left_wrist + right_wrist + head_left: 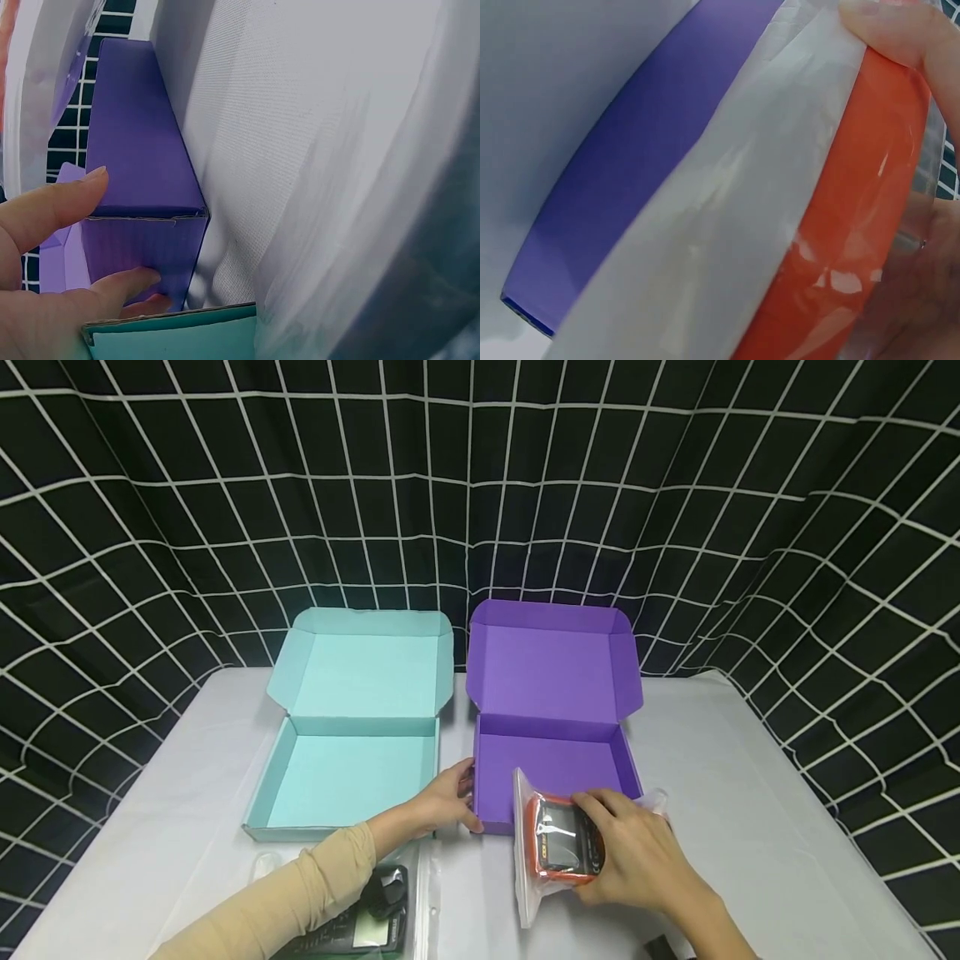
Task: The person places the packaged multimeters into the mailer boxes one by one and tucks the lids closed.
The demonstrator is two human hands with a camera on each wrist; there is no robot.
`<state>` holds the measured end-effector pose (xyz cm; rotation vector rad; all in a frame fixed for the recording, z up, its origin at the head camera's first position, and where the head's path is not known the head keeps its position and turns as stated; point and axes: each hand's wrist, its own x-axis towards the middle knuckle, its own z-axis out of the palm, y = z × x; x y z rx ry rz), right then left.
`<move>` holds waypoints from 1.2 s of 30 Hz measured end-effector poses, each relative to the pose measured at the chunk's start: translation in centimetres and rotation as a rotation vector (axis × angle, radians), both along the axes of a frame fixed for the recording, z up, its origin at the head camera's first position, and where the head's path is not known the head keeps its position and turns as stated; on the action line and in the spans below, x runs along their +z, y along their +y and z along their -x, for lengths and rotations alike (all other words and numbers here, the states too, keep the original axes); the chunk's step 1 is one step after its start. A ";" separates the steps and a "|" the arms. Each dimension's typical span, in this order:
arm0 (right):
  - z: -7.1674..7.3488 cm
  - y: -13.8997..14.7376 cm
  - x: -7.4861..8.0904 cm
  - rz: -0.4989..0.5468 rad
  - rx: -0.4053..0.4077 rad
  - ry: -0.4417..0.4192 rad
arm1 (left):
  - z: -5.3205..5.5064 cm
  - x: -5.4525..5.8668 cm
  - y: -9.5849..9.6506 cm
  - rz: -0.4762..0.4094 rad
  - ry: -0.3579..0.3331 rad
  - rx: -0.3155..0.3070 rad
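Observation:
My left hand (442, 802) holds the front left corner of the open purple box (555, 668), its thumb at the front wall and its fingers against the left side. In the left wrist view that thumb lies by the top edge of the front wall (139, 127). My right hand (637, 852) grips an orange-and-black handheld meter (566, 839) with a dark screen, inside a clear zip bag (525, 893). Bag and meter are tilted up over the purple box's front edge. The right wrist view shows the meter's orange side (862, 187) through the plastic.
An open mint-green box (345, 777) stands left of the purple one, close to my left hand. Beneath my left forearm lies another clear bag (423, 902) with a black device (371, 927) in it. A small black object (660, 947) shows by my right wrist.

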<state>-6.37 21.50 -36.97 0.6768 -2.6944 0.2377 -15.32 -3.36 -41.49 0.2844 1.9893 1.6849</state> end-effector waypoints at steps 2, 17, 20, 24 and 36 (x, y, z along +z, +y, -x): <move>0.2 0.0 0.1 -0.003 0.002 -0.002 | 0.0 0.0 0.0 -0.005 -0.001 -0.002; 2.0 -0.2 0.7 -0.016 0.035 -0.001 | -0.1 0.1 0.0 -0.005 -0.002 -0.001; 2.4 -0.3 0.7 -0.009 0.027 -0.016 | -0.1 0.1 0.0 0.000 0.002 -0.002; 3.0 -0.5 0.8 0.000 0.017 -0.036 | 0.0 0.1 0.0 0.009 0.002 0.000; 4.5 -0.9 0.8 -0.014 -0.002 -0.102 | 0.0 0.1 -0.1 0.001 0.001 -0.005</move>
